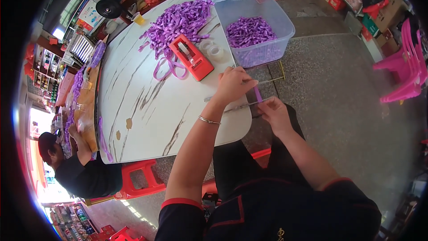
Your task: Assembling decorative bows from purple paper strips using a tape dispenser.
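Observation:
Past the table's right edge, a short strip of purple ribbon [257, 94] runs between my two hands. My left hand [235, 84] is closed, its fingertips pinching the ribbon's upper end. Lower and to the right, my right hand [274, 114] pinches the other end. Thin metal rods lie by both hands, reaching over the table edge; how they are fixed is hidden. A red tape dispenser [192, 59] stands on the marbled table [147, 107], with clear tape rolls [215, 52] beside it. Behind it lies a tangled heap of purple ribbons [180, 23].
A clear plastic bin [263, 57] holding purple ribbon pieces [250, 32] stands beyond my hands. A cup [138, 18] and a black fan [109, 7] are at the far left. Another person [84, 174] sits left by a red stool [141, 179]. Pink chairs [408, 64] stand right.

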Demonstrator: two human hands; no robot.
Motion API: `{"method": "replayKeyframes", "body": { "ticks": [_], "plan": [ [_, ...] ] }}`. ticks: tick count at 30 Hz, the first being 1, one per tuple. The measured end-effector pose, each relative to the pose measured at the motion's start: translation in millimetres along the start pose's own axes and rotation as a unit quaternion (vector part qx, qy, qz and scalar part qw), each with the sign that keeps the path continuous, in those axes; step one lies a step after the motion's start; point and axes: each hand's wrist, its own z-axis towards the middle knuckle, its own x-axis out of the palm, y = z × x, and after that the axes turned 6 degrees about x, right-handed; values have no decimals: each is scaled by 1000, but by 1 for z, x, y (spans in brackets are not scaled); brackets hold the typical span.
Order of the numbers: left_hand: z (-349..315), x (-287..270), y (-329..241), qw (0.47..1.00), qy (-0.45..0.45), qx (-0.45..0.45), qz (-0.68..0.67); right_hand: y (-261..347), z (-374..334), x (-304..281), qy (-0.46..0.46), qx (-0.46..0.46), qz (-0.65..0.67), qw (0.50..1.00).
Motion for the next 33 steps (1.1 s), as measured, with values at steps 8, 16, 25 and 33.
{"method": "replayKeyframes", "body": {
  "ticks": [8,16,25,33],
  "plan": [
    [-4,-2,-2,999,-20,40,21,10,8,-10,55,116,-33,991],
    [-76,1,-72,914,-72,-89,-389,14,10,-20,86,134,-65,985],
    [-86,21,-95,500,-66,-320,-802,18,14,-21,132,149,-33,979],
    [-85,33,-66,375,24,-198,-905,29,12,-18,130,152,-25,979]
  ]
}}
